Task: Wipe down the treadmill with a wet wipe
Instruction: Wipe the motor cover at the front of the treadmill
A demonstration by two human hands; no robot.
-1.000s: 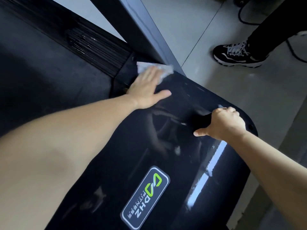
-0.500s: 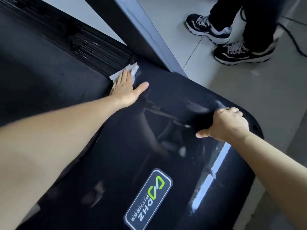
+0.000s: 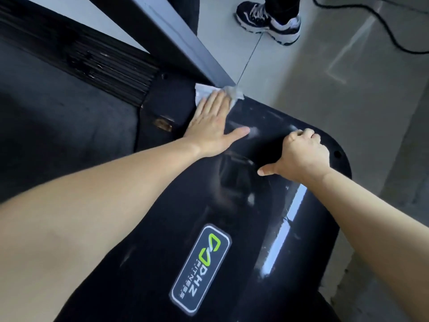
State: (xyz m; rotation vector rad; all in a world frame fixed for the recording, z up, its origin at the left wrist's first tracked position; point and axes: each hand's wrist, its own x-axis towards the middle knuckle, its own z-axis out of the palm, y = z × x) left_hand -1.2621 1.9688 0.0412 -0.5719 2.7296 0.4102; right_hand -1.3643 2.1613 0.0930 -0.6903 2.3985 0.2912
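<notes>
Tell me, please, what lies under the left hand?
A white wet wipe lies under the flat fingers of the left hand, pressed on the black treadmill cover. Its crumpled edges stick out beyond them; the middle of it is hidden by the hand.

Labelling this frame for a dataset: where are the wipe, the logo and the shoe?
wipe (image 3: 201, 91): head view, its bare white left corner.
logo (image 3: 200, 268): head view, middle of the badge.
shoe (image 3: 270, 23): head view, its side panel.

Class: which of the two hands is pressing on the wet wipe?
The left hand, fingers straight and flat on the white wet wipe beside the grey upright. The right hand is curled on the glossy black cover, with no wipe.
</notes>
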